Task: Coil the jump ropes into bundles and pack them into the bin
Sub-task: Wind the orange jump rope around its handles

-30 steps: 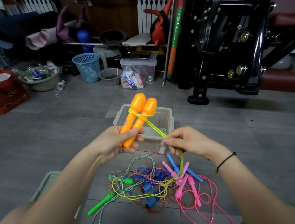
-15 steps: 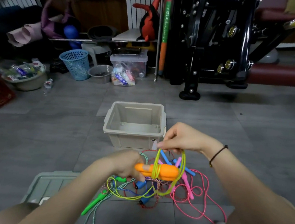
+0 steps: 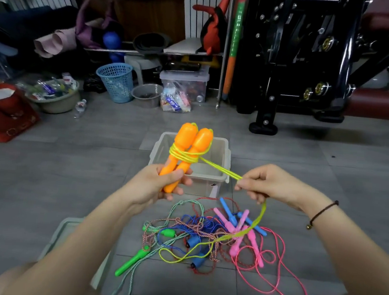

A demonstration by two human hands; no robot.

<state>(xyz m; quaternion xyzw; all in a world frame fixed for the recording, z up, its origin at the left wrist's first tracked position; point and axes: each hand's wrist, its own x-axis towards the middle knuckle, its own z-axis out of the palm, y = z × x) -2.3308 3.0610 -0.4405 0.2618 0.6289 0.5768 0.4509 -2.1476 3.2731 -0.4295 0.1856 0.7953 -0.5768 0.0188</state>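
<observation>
At 7 o'clock in the view the bin's lid (image 3: 66,232) lies flat on the floor, partly under the left forearm. Just right of it, the left hand (image 3: 154,186) is wrapped round the lower ends of the two orange handles (image 3: 186,146), which are held side by side and point up towards 12 o'clock. They look like hard, light, smooth plastic with bulbous tops and narrower necks. The slim shafts are the natural place to clamp, and the bulbs should stop the turns from slipping off the top. Behind them, at 12 o'clock from the hands, the open bin (image 3: 212,177) stands on the floor, close enough for a short drop. Several turns of the yellow-green cord (image 3: 220,169) sit round the necks. From there a doubled strand runs taut towards 4 o'clock into the right hand (image 3: 272,184), where the thumb and fingertips pinch it and the other fingers are curled. The cord seems thin, slick and springy, so I judge it will unwind unless tension is kept on it and the tail is tucked under a turn. Below that hand the slack falls towards 7 o'clock into the tangle of other ropes (image 3: 200,232), where it may snag. Pink handles (image 3: 255,249) lie on the tangle's 3 o'clock side.
</observation>
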